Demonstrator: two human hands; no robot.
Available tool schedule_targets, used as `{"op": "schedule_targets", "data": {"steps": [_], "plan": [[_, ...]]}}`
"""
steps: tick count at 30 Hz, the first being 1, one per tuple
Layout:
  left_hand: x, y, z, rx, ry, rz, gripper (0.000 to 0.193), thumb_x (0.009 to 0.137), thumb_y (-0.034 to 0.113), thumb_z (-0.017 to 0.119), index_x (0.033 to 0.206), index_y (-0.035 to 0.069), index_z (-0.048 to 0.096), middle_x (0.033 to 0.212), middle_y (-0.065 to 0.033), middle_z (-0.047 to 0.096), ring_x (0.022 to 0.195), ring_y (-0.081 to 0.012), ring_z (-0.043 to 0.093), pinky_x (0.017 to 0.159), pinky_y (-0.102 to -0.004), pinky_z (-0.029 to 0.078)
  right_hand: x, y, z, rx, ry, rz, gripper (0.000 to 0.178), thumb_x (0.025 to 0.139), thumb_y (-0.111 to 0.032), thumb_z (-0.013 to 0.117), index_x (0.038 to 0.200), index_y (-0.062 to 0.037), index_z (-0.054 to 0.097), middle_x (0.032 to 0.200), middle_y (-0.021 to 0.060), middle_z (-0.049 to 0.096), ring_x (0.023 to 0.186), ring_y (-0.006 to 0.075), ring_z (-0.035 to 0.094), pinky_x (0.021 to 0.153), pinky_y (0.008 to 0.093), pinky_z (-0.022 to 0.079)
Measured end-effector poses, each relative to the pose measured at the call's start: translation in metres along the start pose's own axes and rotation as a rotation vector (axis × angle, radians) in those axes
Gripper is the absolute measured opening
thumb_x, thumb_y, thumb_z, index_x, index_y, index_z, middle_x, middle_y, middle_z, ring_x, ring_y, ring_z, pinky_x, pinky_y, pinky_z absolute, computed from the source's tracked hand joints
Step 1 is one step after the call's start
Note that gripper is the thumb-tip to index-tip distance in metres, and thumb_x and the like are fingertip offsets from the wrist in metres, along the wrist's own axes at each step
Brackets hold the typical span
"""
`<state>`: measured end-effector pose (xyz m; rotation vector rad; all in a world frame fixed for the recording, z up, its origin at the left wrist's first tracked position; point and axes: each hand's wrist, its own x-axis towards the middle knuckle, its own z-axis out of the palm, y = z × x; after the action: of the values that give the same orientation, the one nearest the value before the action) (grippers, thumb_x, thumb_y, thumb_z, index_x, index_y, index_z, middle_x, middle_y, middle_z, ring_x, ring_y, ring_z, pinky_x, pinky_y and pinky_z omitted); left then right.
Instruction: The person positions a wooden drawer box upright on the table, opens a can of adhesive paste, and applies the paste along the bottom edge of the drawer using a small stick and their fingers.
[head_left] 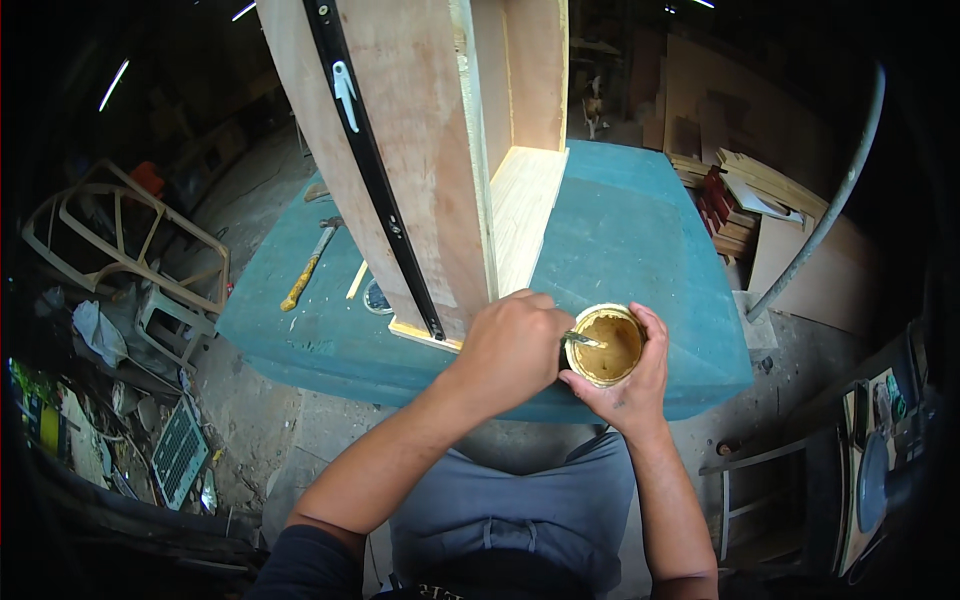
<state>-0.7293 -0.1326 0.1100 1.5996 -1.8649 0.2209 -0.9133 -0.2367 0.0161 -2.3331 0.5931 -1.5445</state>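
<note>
My right hand cups a round can from its right side, thumb near the front and fingers round the back. Yellowish-brown paste lines the can's inside. From the left, my left hand is closed round a narrow tool whose pale tip reaches into the can; its handle is hidden in the fist, so I cannot tell its kind. Just beyond my left hand stands a tall wooden cabinet carcass, with a black drawer slide running down its side panel.
The carcass stands on a teal-covered table. A hammer with a yellow handle lies left of it, near a small round lid. Wooden chair frames stand at the left, stacked boards at the right beside a curved pipe.
</note>
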Motion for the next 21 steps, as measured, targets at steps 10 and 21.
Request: {"op": "schedule_targets", "data": {"steps": [10, 21], "plan": [[-0.031, -0.018, 0.002, -0.159, -0.05, -0.181, 0.022, 0.085, -0.003, 0.069, 0.104, -0.002, 0.08, 0.085, -0.019, 0.072, 0.077, -0.0381, 0.071, 0.072, -0.0444, 0.056, 0.004, -0.006, 0.002, -0.029, -0.035, 0.006, 0.116, 0.058, -0.031, 0.105, 0.149, 0.0055, 0.042, 0.141, 0.0258, 0.053, 0.129, 0.0434, 0.054, 0.109, 0.0493, 0.048], [-0.119, -0.064, -0.036, -0.559, 0.004, -0.616, 0.011, 0.1, -0.005, 0.061, 0.106, -0.005, 0.07, 0.095, -0.0113, 0.075, 0.094, -0.0156, 0.073, 0.083, -0.0303, 0.056, 0.005, 0.004, -0.004, 0.039, -0.031, 0.169, 0.11, 0.06, -0.025, 0.104, 0.148, 0.0032, 0.044, 0.143, 0.0244, 0.054, 0.131, 0.0387, 0.058, 0.112, 0.045, 0.048]]}}
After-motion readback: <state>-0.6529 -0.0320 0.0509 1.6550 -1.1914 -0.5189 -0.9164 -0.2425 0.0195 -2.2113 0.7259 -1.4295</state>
